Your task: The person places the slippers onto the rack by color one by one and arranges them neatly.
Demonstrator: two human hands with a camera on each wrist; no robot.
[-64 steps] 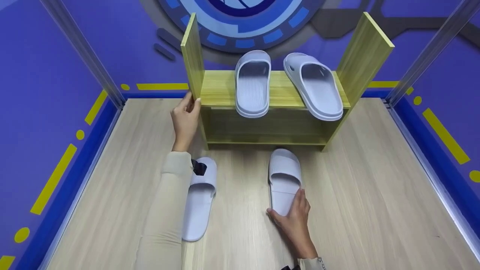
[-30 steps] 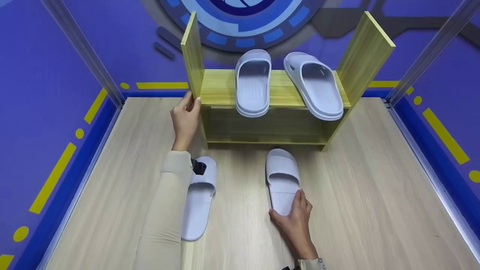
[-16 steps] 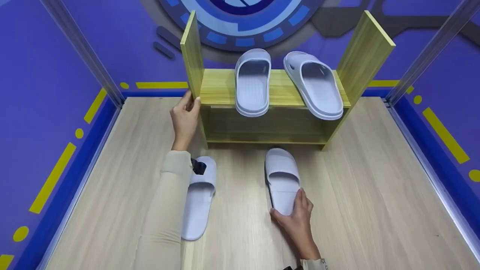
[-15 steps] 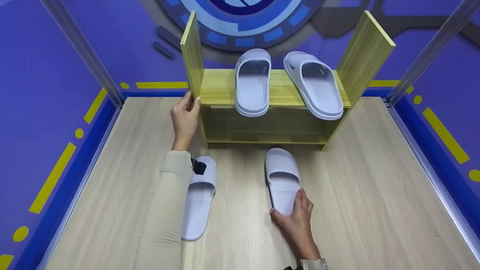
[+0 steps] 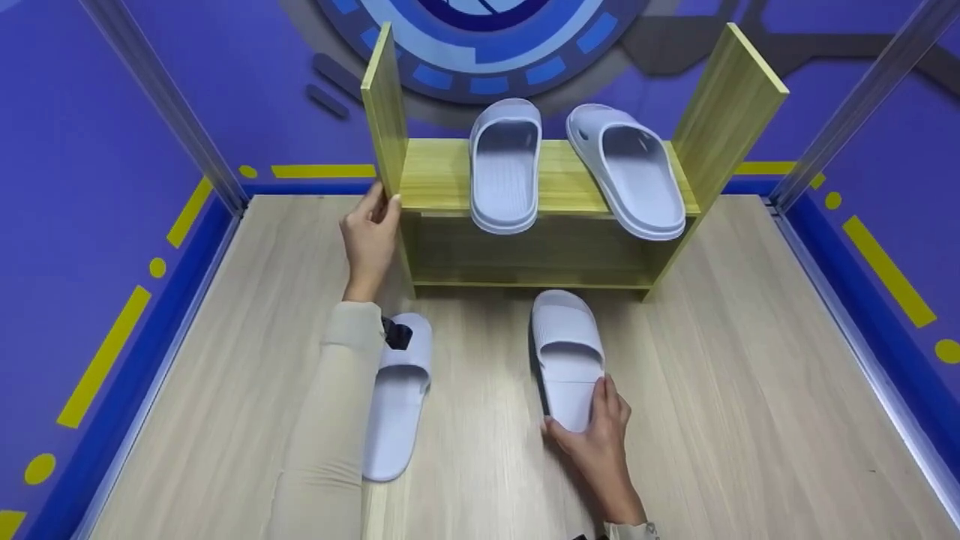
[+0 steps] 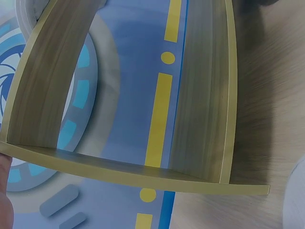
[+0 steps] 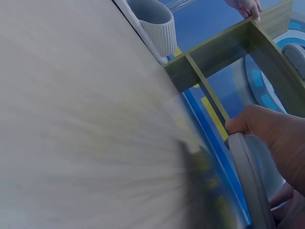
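My right hand [image 5: 602, 447] grips the heel end of a pale lavender slide slipper [image 5: 568, 360], thumb on its left edge and fingers on its right. In the right wrist view a gap shows between this slipper's sole and the floor. My left hand [image 5: 371, 236] holds the left side panel of a yellow wooden shoe rack [image 5: 442, 176] at upper-shelf height. A matching slide slipper [image 5: 397, 420] lies on the floor, partly hidden by my left forearm. On the upper shelf stand two closed-toe lavender slippers, one straight [image 5: 506, 172] and one turned at an angle [image 5: 634, 176].
The rack's lower compartment [image 5: 525, 251] opens toward me, just beyond the held slipper. Light wood floor [image 5: 750, 375] spreads on both sides. Blue printed walls [image 5: 97, 150] with metal corner posts [image 5: 847, 105] close in the back and sides.
The right hand has shifted slightly right, and the slipper it holds has tipped up, its toe a little nearer the rack. Left hand, rack and the other slippers look unmoved.
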